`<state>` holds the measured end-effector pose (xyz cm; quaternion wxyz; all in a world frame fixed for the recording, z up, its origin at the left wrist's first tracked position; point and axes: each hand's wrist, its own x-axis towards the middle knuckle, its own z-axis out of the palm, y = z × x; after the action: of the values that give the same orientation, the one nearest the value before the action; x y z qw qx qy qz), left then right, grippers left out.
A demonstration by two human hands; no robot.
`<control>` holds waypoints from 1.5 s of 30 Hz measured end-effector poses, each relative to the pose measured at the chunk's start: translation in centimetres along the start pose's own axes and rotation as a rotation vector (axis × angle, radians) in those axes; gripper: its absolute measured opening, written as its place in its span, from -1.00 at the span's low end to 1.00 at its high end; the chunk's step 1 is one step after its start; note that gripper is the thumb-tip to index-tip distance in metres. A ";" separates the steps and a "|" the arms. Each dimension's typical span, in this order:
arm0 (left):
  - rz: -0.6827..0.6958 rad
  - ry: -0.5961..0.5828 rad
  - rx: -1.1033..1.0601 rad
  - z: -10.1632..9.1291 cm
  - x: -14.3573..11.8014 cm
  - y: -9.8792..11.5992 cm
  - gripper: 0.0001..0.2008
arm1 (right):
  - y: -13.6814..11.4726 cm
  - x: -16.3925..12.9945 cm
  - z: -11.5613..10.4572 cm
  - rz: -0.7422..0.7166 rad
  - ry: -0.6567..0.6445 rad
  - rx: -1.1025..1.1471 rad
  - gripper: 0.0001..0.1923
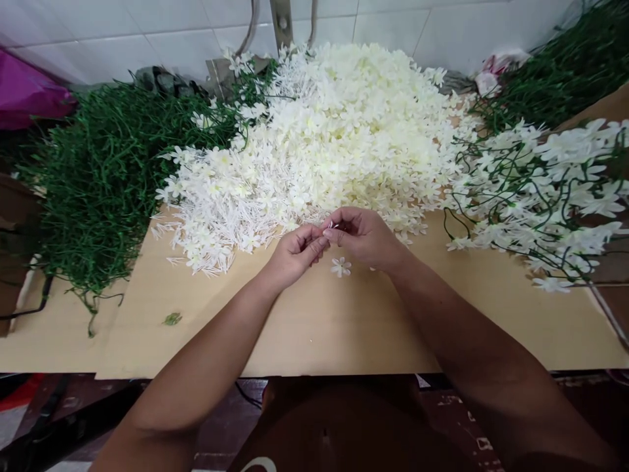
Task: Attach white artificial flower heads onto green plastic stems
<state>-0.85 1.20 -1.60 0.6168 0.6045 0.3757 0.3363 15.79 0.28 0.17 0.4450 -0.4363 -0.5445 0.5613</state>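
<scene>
A heap of artificial flower heads [363, 124] lies across the back of the cardboard [344, 328], before the tiled wall [171, 26]. To its left is a pile of plastic stems [103, 170]; to its right, flowered sprays [550, 190], with another stem pile [574, 72] behind them. One loose flower [341, 267] lies in front of the heap; a clump of scraps [171, 319] sits farther left, nearer the edge.

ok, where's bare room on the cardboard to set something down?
Cardboard between the forearms, nearside of the loose flower; also between right forearm and flowered stems. Left patch by green stems has a green scrap. Crowded: white pile at back, both far sides.
</scene>
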 end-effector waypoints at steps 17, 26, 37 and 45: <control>0.442 -0.160 1.014 0.7 -1.3 0.1 -0.80 | -1.6 -0.2 -3.6 -0.210 0.164 -0.108 -0.80; 0.118 0.097 0.205 0.7 -0.5 -0.4 -0.83 | -1.3 -0.3 -2.3 -0.212 0.109 -0.077 -0.81; -0.203 0.166 -0.540 -0.4 -0.2 0.8 -0.61 | 0.5 -0.3 0.7 -0.234 0.197 -0.138 -0.89; -0.243 0.173 -0.543 -0.5 -0.1 0.5 -0.62 | 1.2 -0.4 1.3 -0.412 0.323 -0.384 -0.95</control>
<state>-1.33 1.40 -1.07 0.7572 0.3371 0.3928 0.3983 14.57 -0.47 -1.02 0.5395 -0.4765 -0.6396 0.2698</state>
